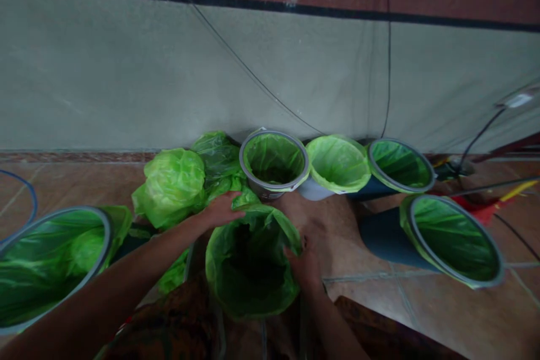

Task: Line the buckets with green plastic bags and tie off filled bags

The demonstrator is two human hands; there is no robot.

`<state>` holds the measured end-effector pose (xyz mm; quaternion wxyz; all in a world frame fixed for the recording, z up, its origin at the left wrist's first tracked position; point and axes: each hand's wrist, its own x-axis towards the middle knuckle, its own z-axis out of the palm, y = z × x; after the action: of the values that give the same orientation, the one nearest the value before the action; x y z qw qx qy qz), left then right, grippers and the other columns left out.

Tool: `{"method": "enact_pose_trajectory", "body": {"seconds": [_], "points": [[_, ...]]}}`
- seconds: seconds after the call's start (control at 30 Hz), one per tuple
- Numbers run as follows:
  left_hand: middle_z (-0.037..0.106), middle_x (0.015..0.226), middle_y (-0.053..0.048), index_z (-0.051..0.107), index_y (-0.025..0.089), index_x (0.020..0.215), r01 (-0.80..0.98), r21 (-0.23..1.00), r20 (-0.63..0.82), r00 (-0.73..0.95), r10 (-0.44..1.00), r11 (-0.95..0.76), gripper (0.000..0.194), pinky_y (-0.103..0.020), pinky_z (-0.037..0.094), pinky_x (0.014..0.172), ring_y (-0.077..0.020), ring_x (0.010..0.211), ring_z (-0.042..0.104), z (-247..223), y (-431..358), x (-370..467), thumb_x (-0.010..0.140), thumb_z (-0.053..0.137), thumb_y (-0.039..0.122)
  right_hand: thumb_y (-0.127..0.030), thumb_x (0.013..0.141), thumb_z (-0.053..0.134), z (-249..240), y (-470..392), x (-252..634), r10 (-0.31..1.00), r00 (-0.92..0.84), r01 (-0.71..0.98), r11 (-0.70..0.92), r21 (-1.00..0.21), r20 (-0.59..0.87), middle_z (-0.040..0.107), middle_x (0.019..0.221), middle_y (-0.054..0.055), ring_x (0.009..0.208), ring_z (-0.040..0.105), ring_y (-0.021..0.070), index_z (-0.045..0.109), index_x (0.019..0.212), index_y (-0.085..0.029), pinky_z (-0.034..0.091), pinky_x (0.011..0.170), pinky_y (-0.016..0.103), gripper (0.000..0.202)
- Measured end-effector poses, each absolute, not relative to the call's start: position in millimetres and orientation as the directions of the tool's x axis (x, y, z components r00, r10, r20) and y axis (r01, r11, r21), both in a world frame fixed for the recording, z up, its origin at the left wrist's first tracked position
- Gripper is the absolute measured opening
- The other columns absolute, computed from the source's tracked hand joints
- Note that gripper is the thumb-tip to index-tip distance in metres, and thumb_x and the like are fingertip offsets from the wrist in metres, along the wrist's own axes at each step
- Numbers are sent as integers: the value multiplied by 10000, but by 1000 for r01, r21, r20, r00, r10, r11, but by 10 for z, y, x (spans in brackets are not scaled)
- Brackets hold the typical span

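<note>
A bin lined with a green bag [253, 298] stands in the lower middle, its liner folded over the rim and its inside dark. My left hand [223, 209] is at the bin's upper left rim, its fingers closed on the green liner. On the right side of the rim, my right hand [304, 264] holds the same liner, thumb inside and fingers outside. Just behind my left hand lie crumpled green bags [175, 185] on the floor.
Behind are a grey-rimmed bin [274, 185], a pale bin [313, 188] and a blue bin [371, 187], all lined green. Another blue bin [388, 236] tilts at right, near a red and yellow tool [478, 209]. A large lined bin [103, 225] is at left. Cables hang along the wall [126, 79].
</note>
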<state>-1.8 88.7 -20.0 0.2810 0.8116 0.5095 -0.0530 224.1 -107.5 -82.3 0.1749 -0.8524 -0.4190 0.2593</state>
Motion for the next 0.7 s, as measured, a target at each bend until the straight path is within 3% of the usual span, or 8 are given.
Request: {"method": "enact_pose_trajectory", "body": {"seconds": [0.07, 0.13, 0.27, 0.4, 0.6, 0.7], "points": [[614, 1411, -114, 526, 174, 1406, 826, 451, -332, 508, 795, -340, 604, -339, 447, 1097, -240, 1283, 591, -191, 853, 99, 893, 563, 491, -446, 892, 523, -665, -871, 2268, 809, 565, 631, -551, -545, -163, 566, 1387, 273, 1279, 566, 351, 444, 1443, -33, 483, 1000, 440, 693], [656, 1356, -81, 573, 202, 1351, 797, 494, -288, 528, 799, -348, 482, -330, 469, 1071, -209, 1232, 623, -199, 828, 258, 965, 448, 462, -374, 949, 448, -504, -555, 2293, 882, 457, 689, -432, -582, -113, 612, 1360, 214, 1284, 563, 309, 548, 1365, -64, 443, 1061, 421, 528], [725, 1212, -74, 666, 201, 1187, 801, 445, -280, 550, 787, -401, 420, -349, 494, 1019, -201, 1120, 668, -273, 803, 463, 1030, 308, 354, -273, 1006, 392, -399, -40, 2251, 956, 214, 778, -291, -557, -201, 692, 1277, 130, 1213, 618, 224, 612, 1329, -155, 446, 1058, 347, 408], [758, 1053, -76, 708, 213, 1089, 779, 340, -336, 623, 706, -526, 341, -367, 518, 940, -226, 996, 691, -370, 772, 381, 1015, 396, 329, -265, 1006, 442, -510, 45, 2193, 937, 35, 819, -227, -528, -348, 742, 1175, 61, 1104, 676, 202, 596, 1360, -256, 493, 970, 304, 387], [739, 1106, -99, 684, 212, 1179, 783, 277, -356, 622, 698, -557, 290, -379, 526, 899, -256, 989, 691, -389, 702, 269, 947, 511, 234, -174, 966, 482, -593, -36, 2238, 921, -22, 839, -195, -509, -390, 732, 1186, 110, 1101, 679, 211, 574, 1371, -198, 483, 952, 296, 416], [728, 1143, -101, 644, 216, 1238, 794, 251, -347, 608, 714, -554, 351, -375, 520, 923, -261, 1035, 690, -352, 658, 257, 897, 563, 194, -220, 913, 590, -572, -60, 2310, 925, 29, 829, -234, -507, -379, 727, 1200, 116, 1105, 677, 229, 596, 1330, -173, 489, 943, 303, 420]]}}
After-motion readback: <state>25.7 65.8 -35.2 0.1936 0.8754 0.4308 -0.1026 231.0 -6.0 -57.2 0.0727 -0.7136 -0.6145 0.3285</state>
